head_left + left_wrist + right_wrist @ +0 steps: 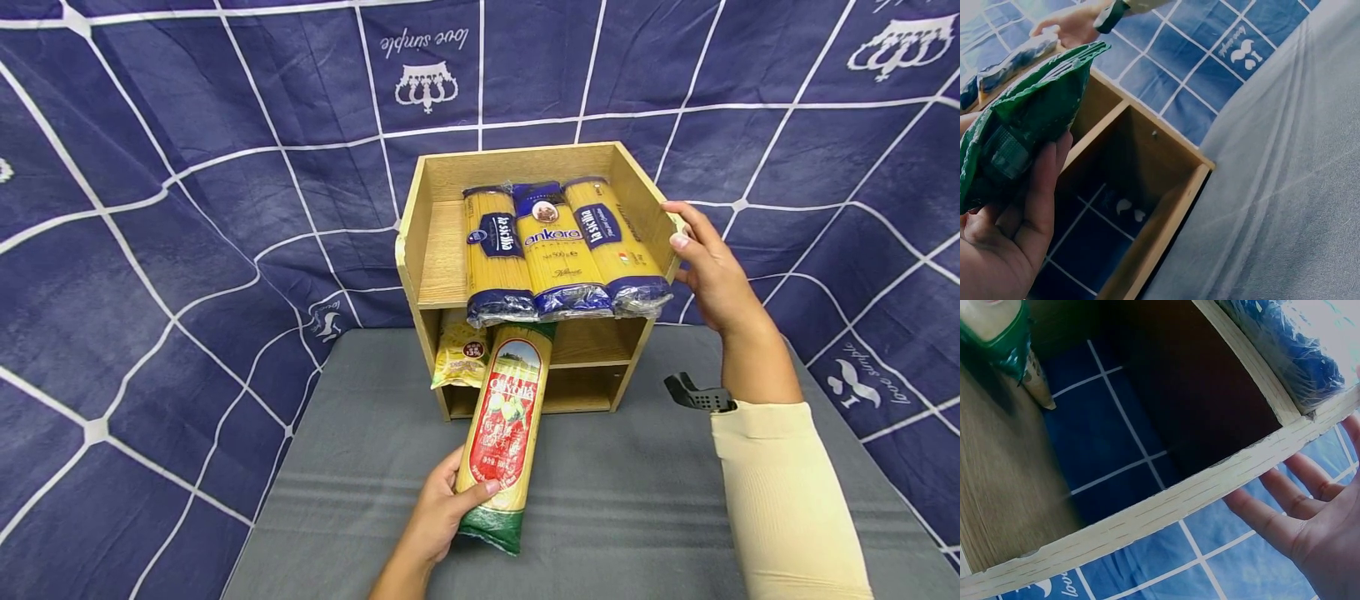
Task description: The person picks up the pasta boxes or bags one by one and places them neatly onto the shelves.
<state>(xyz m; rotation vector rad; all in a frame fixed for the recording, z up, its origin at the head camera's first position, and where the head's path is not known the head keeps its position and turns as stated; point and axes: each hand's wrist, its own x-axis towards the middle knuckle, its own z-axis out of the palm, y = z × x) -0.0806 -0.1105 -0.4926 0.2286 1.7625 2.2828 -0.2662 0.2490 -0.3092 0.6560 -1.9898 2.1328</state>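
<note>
My left hand point(438, 508) grips the lower end of a spaghetti packet point(504, 408) with a red oval label and green ends, the thumb lying across its front. The packet's far end reaches into the middle level of a small wooden shelf point(517, 158), beside a yellow snack-like bag point(461, 354). In the left wrist view the packet's green end point(1035, 119) sits in the curled fingers. My right hand point(712, 267) holds the shelf's right side panel, thumb at the front edge; in the right wrist view its fingers point(1266, 525) touch the panel's outer face.
On the shelf's top level lie three pasta packets: a left one point(498, 250), a middle one point(558, 250) and a right one point(618, 242), their ends overhanging the front. A grey cloth point(615, 500) covers the table. Blue checked fabric point(315, 75) hangs behind and at the sides.
</note>
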